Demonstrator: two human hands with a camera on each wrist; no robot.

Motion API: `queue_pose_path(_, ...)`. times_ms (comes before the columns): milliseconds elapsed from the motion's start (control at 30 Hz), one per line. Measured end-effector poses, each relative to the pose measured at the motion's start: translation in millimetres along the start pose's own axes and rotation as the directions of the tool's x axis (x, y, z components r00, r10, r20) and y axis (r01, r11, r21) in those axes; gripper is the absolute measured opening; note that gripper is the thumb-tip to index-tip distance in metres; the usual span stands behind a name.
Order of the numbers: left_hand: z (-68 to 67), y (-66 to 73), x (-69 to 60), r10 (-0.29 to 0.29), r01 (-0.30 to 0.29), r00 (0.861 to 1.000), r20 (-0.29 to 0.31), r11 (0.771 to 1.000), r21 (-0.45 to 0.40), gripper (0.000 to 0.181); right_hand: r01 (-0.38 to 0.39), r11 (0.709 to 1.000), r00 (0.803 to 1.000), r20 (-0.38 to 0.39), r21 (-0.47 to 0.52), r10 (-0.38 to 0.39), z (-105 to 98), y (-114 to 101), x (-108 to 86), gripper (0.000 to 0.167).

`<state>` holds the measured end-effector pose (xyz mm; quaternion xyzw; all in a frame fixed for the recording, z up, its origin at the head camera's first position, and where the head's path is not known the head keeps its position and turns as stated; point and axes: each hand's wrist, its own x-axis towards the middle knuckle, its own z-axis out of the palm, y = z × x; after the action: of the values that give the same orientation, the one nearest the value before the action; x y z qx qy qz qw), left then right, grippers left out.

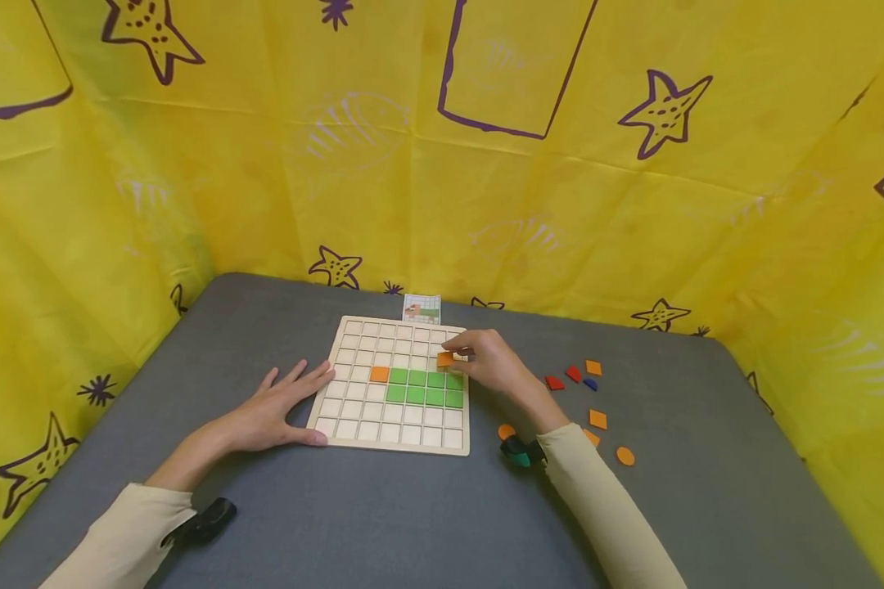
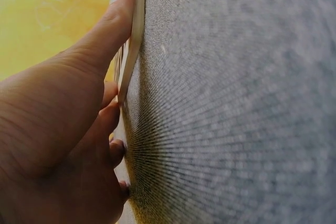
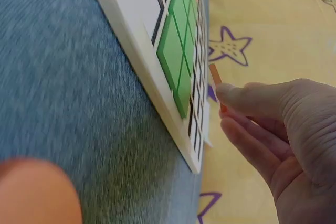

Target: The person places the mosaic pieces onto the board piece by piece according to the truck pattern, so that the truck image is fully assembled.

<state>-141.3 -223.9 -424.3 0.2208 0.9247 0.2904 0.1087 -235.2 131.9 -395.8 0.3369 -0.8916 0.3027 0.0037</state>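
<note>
- Head view: on the grid board (image 1: 390,447), eight green tiles (image 1: 416,386) sat in two rows of four, and one orange tile (image 1: 379,374) filled the cell left of the upper row.
- Much of the board was bare, and orange squares (image 1: 597,419), orange discs (image 1: 625,456), red pieces (image 1: 555,382) and a blue piece (image 1: 590,384) lay loose to its right; the layout looked partly built, though the small print on the picture card (image 1: 421,309) could not settle how much remained.
- The right hand (image 1: 492,360) reached over the board's right part, pinching a second orange tile (image 1: 445,359) just beyond the upper green row.
- The left hand (image 1: 265,413) lay with fingers spread along the board's left edge, thumb at the near corner, grasping nothing.
- Left wrist view: the thumb rested along the board's edge, the other fingers loosely bent and partly hidden; tile progress could not be read here.
- Right wrist view: thumb and fingertips closed on the second orange tile, held edge-on and clear of the board, so it seemed not yet placed.
</note>
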Motion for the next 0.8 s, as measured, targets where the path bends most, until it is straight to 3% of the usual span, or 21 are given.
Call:
queue_pose_path(267,0.2,0.2,3.2,0.001,-0.001,1.000,0.011,1.000,0.004,0.106,-0.027,0.999,1.000,0.016,0.041,0.027,11.5,-7.5,9.1,0.031)
queue_pose_path(800,-0.1,-0.3,-0.5,0.012,-0.012,1.000,-0.005,1.000,0.000,0.105,0.008,0.999,0.999,0.039,0.042,-0.010,37.3,-19.0,34.9,0.030)
